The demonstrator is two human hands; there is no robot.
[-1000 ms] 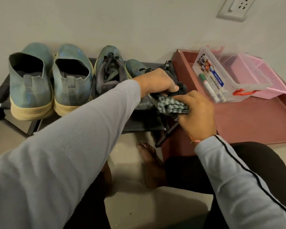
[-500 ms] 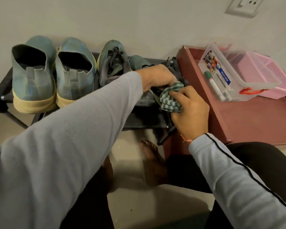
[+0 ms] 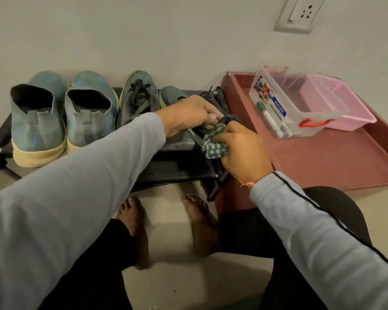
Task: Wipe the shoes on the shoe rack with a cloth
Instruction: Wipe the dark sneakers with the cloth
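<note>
Gripping the rightmost shoe (image 3: 166,96), left hand (image 3: 188,114); right hand (image 3: 242,151) (fingers curled) clutching checked cloth (image 3: 213,146).

Single head-worn wide-angle view, looking forward and down, close over shoe rack (image 3: 182,168)

Black shoe rack (image 3: 177,168) — four teal shoes (image 3: 37,121) on top

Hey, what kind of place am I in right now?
Probably a home entryway or a corner of a room: a low black shoe rack with shoes stands against a plain wall, a wall socket above, and bare feet on a tiled floor.
</note>
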